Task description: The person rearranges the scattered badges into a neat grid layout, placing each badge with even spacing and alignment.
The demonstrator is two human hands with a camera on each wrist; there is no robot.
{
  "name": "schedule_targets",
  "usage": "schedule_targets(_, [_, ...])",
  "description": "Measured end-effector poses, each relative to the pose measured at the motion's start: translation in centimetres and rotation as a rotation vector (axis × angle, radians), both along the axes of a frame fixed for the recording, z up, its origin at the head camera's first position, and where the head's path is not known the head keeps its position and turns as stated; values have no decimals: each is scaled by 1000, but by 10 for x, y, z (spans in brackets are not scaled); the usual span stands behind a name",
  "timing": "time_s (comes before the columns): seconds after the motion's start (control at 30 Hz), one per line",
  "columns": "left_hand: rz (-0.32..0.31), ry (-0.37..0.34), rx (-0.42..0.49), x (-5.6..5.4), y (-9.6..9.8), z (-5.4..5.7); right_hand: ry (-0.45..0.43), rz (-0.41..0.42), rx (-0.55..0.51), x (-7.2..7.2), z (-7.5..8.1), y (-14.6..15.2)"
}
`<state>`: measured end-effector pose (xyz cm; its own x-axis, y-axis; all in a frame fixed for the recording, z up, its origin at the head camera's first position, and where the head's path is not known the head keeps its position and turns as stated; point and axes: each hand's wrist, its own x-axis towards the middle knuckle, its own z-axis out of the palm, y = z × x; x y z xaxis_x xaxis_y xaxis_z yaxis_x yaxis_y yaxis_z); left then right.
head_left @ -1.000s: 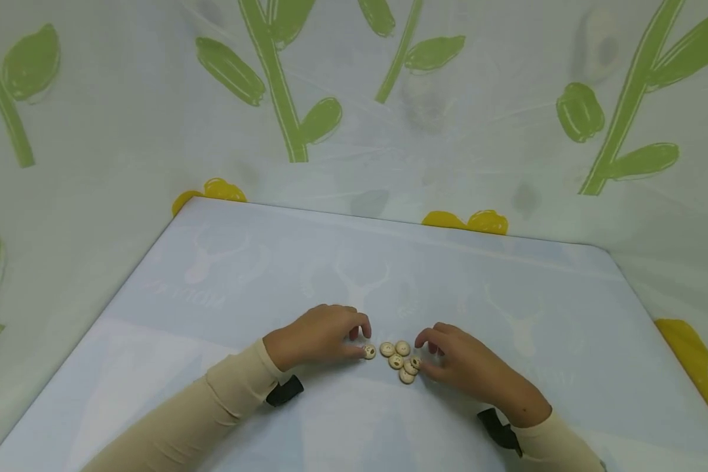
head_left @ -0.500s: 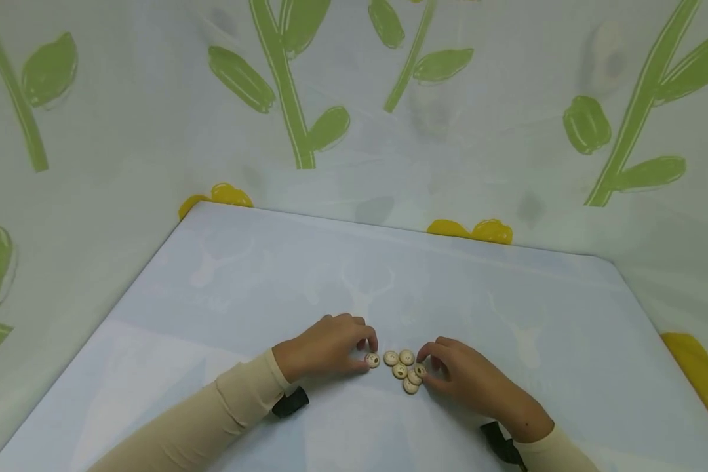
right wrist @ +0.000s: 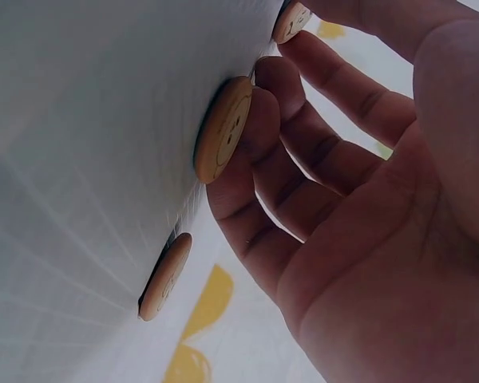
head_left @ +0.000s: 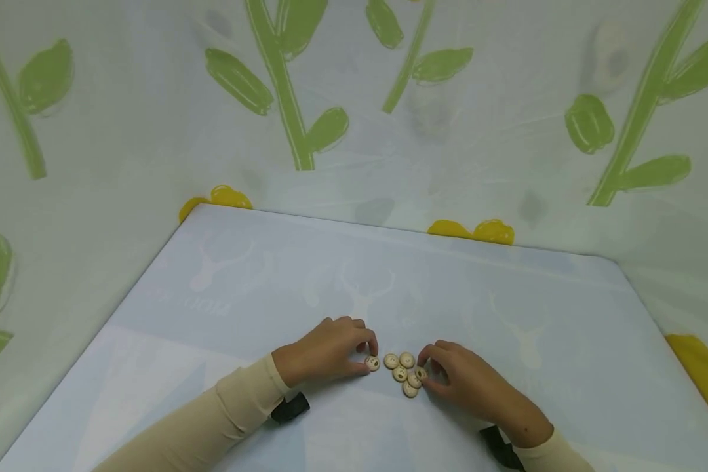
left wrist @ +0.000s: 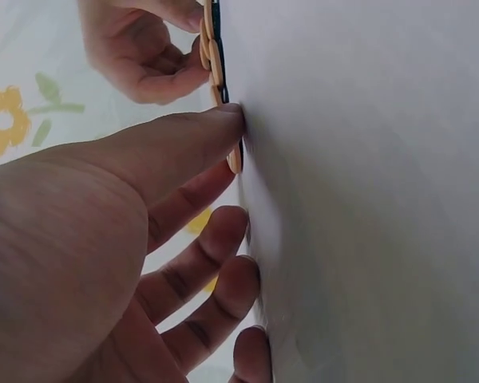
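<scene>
Small round pale wooden discs [head_left: 400, 373] with dark printed marks lie in a cluster between the two hands, on the pale sheet-covered table. At the cluster's left, slightly apart from it, my left hand [head_left: 327, 354] pinches one wooden disc [head_left: 373, 363] between thumb and index finger. In the left wrist view the thumb partly hides that disc [left wrist: 235, 159]. My right hand [head_left: 469, 380] pinches another disc [head_left: 421, 373] at the cluster's right edge, which overlaps its neighbour. The right wrist view shows this disc [right wrist: 293, 21] by the thumb and index finger, with the other fingers loosely bent.
The table sheet [head_left: 307, 262] is white and light blue with faint deer heads. Behind it hangs a pale cloth [head_left: 153, 131] with green leaves and yellow flowers. Dark camera mounts [head_left: 290, 408] sit under both wrists.
Both index fingers have come down onto the discs by the thumbs, closing the earlier gaps. The head view has shifted slightly. The other discs keep their arrangement.
</scene>
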<state>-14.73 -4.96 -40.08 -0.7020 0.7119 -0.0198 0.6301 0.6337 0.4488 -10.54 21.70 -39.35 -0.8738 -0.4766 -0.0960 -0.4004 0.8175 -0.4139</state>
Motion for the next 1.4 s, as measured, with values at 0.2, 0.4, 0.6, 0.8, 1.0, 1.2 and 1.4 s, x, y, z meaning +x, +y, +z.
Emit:
schedule_targets(0.2, [19, -7, 3, -1, -2, -3, 24, 20, 10, -2, -2, -2])
schedule_targets(0.4, [38, -24, 10, -2, -6, -6, 18, 25, 0, -7, 2, -4])
schedule_targets(0.6, [31, -32, 27, -3, -5, -6, 8, -30, 26, -8, 10, -4])
schedule_targets(0.8, [32, -29, 15, -6, -2, -4, 25, -75, 47, -12, 15, -9])
schedule_targets(1.0, [25, -41, 6, -6, -3, -4, 43, -51, 36, -20, 15, -16])
schedule_targets(1.2, [20, -55, -7, -5, -2, -6, -20, -100, 29, -26, 17, -23])
schedule_targets(1.4, [11, -61, 1, -3, -2, -3, -39, -118, 18, -29, 15, -25])
